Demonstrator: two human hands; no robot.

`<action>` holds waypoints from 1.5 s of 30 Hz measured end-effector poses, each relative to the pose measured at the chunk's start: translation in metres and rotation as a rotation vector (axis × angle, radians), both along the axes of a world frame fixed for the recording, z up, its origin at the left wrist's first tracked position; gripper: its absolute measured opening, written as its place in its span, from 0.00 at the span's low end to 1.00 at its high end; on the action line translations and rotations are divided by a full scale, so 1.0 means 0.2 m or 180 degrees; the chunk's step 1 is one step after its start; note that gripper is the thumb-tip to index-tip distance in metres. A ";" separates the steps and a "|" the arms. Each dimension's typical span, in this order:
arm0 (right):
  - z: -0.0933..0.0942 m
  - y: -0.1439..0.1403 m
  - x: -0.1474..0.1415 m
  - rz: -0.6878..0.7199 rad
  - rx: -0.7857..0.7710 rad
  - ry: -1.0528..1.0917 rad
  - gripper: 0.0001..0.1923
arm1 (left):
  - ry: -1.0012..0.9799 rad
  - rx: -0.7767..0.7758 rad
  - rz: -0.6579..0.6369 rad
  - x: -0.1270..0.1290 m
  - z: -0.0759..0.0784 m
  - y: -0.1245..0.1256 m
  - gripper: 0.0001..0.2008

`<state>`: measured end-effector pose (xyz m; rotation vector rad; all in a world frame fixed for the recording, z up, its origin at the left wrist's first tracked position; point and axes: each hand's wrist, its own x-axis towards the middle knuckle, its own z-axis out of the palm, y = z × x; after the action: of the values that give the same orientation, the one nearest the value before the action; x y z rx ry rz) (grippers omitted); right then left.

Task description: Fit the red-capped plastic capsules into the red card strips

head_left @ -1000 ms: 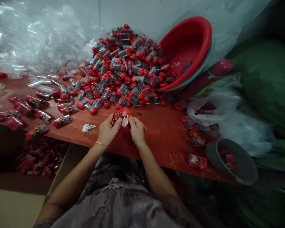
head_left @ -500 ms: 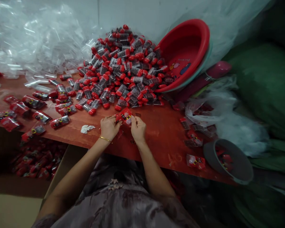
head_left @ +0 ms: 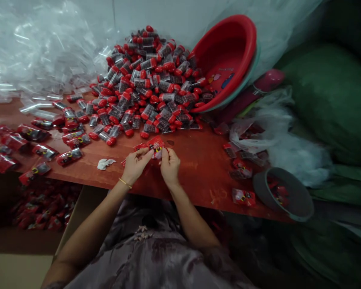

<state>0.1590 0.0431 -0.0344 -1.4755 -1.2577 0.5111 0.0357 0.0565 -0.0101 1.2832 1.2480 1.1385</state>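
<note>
A red printed plastic packet [head_left: 156,143] is held between my two hands, just over the front part of the table. My left hand [head_left: 136,165] pinches its left side between thumb and fingers. At its right edge my right hand [head_left: 170,163] grips it with thumb and forefinger. Part of the packet is hidden by my fingers. Beyond it rises a big heap of clear tubes with red caps and dark contents [head_left: 144,86]. A crumpled white scrap [head_left: 105,163] lies left of my left hand.
Filled red packets [head_left: 69,156] lie on the table at left; more fill a cardboard box [head_left: 81,208] below the edge. Clear plastic tubes [head_left: 48,52] pile up back left. A red basin [head_left: 228,52] leans at the heap's right. A grey bowl [head_left: 264,196] sits at the right edge.
The view has shifted slightly, so the scene sits a little further left and mostly higher. My left thumb now lies stretched along the packet; both hands keep hold of it.
</note>
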 end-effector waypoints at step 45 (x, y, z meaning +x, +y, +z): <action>0.13 -0.43 0.31 0.1655 -0.1395 0.1294 0.16 | -0.1164 -0.1589 -0.0180 0.03 0.08 -0.22 0.23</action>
<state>0.2207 -0.0432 -0.0075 -1.2832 -1.2374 1.4326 0.0411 0.0117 0.0064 0.6966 1.1169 0.8939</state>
